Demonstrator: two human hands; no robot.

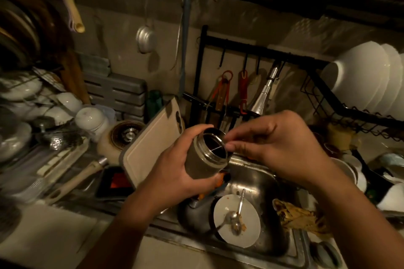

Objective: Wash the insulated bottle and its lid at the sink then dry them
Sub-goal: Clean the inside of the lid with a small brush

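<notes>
My left hand (172, 172) grips the insulated bottle (200, 167), a short grey-metal flask, around its body above the sink (260, 179). The bottle is tilted with its open mouth toward me, and the inside looks dark. My right hand (277, 150) comes in from the right. Its thumb and forefinger pinch at the right side of the rim, where a thin bright strip (215, 148) crosses the mouth. I cannot make out a lid anywhere in the view.
In the basin lie a white plate (249, 212) with a spoon and food scraps, and a dark pot to its left. A cutting board (150, 144) leans at the left edge. The faucet (263, 94) hangs behind, a rack of white bowls (360, 76) stands right, and a crumpled cloth (299, 216) lies near.
</notes>
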